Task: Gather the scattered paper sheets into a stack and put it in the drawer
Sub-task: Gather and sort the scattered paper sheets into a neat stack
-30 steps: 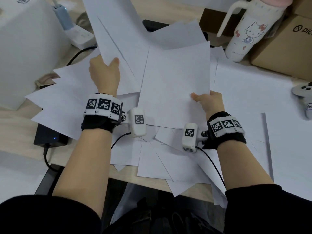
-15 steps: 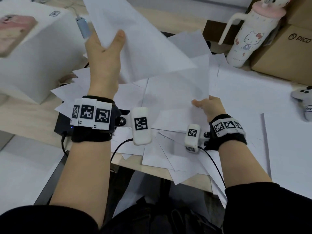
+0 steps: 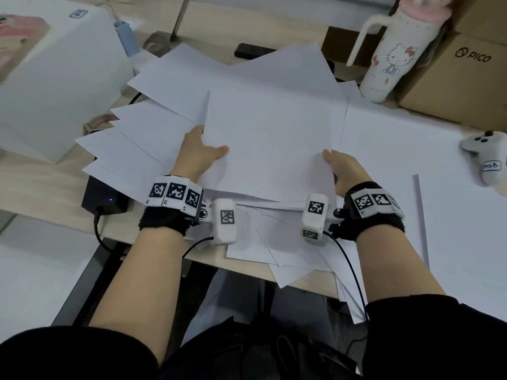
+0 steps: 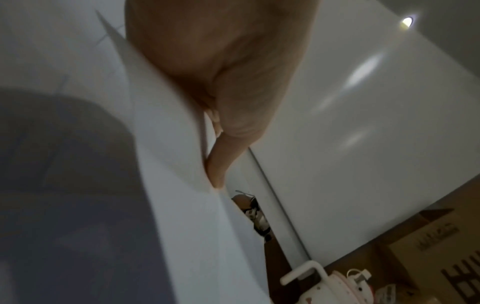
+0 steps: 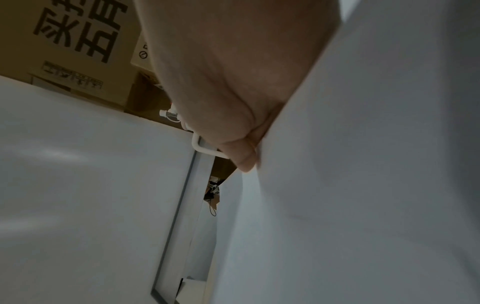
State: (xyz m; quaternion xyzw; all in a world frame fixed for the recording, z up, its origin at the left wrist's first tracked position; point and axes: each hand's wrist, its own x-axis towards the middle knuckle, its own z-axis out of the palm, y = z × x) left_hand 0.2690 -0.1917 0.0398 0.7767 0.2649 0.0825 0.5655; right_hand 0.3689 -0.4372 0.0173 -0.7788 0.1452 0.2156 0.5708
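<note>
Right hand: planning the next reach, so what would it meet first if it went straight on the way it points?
Judging loosely, the right hand meets only more paper sheets; the tumbler stands further along.

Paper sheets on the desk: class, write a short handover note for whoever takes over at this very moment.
Left hand: grips the left edge of the held sheets, thumb on top.
Right hand: grips their right edge.
Loose sheets fan out to the left; more loose paper overhangs the near desk edge.
Done: a few sheets gathered.
Left: collect the rest, square the stack, put it in the drawer, which is not in view.
</note>
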